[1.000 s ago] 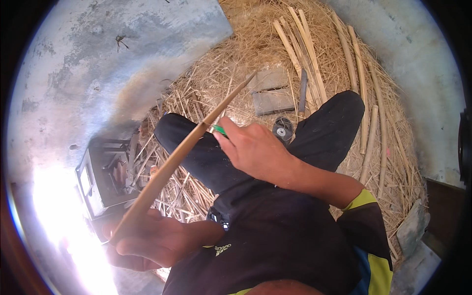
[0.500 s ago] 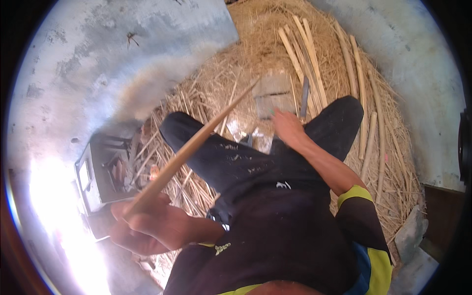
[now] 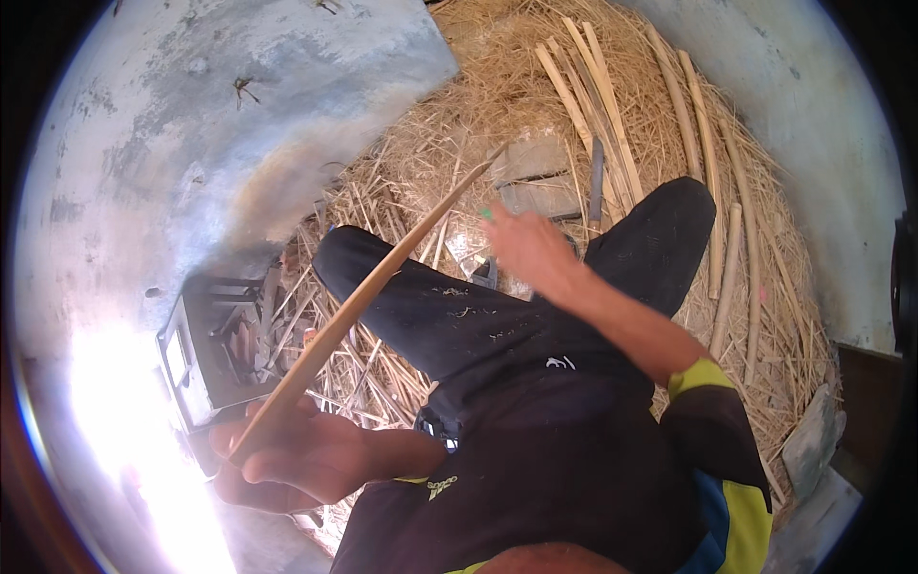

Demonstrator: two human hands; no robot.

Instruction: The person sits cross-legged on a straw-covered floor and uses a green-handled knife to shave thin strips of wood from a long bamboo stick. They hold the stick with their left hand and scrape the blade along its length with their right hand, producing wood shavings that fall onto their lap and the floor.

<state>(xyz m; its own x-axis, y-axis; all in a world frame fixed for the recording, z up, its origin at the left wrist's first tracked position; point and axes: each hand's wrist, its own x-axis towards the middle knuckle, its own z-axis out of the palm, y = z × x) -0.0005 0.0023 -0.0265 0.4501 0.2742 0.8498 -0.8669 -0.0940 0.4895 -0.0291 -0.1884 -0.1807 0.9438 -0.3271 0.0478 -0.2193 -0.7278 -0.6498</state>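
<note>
Head view is showing the left hand (image 3: 287, 459) gripping a bamboo strip (image 3: 368, 297) angled toward one o'clock, while the right hand (image 3: 526, 249) is hovering unclenched; resuming trimming probably calls for retrieving a blade.

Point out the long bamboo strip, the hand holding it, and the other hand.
bamboo strip (image 3: 382, 287), head view, middle of its length.
left hand (image 3: 296, 459), head view, back of hand.
right hand (image 3: 526, 249), head view, back of hand.

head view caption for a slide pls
Left hand grips a long bamboo strip; right hand reaches over straw-littered ground.
</note>
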